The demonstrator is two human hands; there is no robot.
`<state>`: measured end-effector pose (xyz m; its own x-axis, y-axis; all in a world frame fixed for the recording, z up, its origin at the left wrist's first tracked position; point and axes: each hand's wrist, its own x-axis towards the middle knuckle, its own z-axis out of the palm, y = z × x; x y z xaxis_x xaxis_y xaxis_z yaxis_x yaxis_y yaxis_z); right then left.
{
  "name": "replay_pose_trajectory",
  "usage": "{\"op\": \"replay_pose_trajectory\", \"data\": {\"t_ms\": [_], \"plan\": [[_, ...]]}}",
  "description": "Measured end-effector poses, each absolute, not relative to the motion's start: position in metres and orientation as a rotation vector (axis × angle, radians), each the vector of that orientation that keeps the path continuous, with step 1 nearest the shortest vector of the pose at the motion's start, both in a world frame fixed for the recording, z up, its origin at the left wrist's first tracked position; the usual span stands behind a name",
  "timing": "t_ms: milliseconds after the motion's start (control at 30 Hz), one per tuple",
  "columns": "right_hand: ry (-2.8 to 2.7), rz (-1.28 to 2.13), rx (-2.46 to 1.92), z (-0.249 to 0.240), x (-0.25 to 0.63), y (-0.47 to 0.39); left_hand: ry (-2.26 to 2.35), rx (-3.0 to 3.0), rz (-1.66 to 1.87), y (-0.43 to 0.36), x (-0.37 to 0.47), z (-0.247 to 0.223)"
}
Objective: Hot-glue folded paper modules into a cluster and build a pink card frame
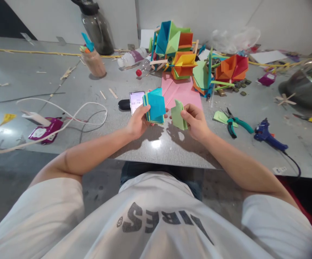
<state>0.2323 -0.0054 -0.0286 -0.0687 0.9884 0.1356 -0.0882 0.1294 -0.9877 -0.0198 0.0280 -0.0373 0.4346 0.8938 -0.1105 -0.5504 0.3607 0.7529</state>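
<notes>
A stack of coloured paper pieces [156, 105], blue on top with green and other colours at its edges, is gripped in my left hand [139, 121]. Just to its right, my right hand [196, 120] pinches a few light green paper pieces [178, 116]. The two bundles are apart, both held above the table's front part. Behind my left hand lies a phone [136, 100] with its screen lit. A pink paper sheet [183, 94] lies flat beyond my hands. Past it stands a folded paper construction [169, 43] in blue, green, yellow and orange.
On the right are pliers [235, 122] over green paper, a blue glue gun [270, 135] and a metal pot [307, 82]. At left are a white cable [87, 104], a purple item [46, 131], a wooden cup [94, 64] and a dark bottle [96, 30]. Plastic bottles [134, 57] lie behind.
</notes>
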Motion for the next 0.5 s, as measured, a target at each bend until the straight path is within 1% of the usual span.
{"op": "replay_pose_trajectory", "data": {"t_ms": [233, 500], "plan": [[-1.325, 0.790, -1.048, -0.021, 0.219, -0.018, 0.725, 0.907, 1.232, 0.018, -0.016, -0.046], [-1.403, 0.611, -0.998, -0.029, 0.213, -0.032, 0.780, 1.043, 1.306, 0.009, -0.016, -0.049]]}}
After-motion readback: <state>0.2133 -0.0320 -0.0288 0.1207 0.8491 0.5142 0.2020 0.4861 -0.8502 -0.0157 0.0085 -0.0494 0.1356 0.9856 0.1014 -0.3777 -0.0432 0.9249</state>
